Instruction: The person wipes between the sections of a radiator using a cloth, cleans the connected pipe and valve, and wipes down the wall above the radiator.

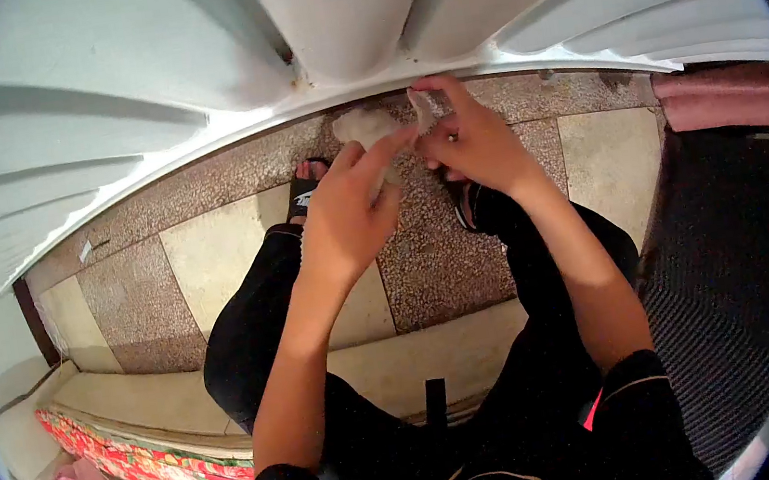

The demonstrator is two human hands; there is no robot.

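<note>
Above the speckled floor, a pale, thin cloth-like piece [423, 111] is pinched in the fingers of my right hand [479, 145]. My left hand [347, 211] is beside it, fingers bent and fingertips meeting the piece near my right hand. A whitish soft bundle [364, 126] shows just beyond my left hand; whether my left fingers hold part of it is hidden. My hands are close together, between my knees and the white ridged wall.
A white corrugated wall [345, 12] curves across the front. Black sandals are on my feet. A black ribbed mat [729, 272] and a folded pink cloth [730, 95] lie at the right. Red floral fabric [151, 455] is at the lower left.
</note>
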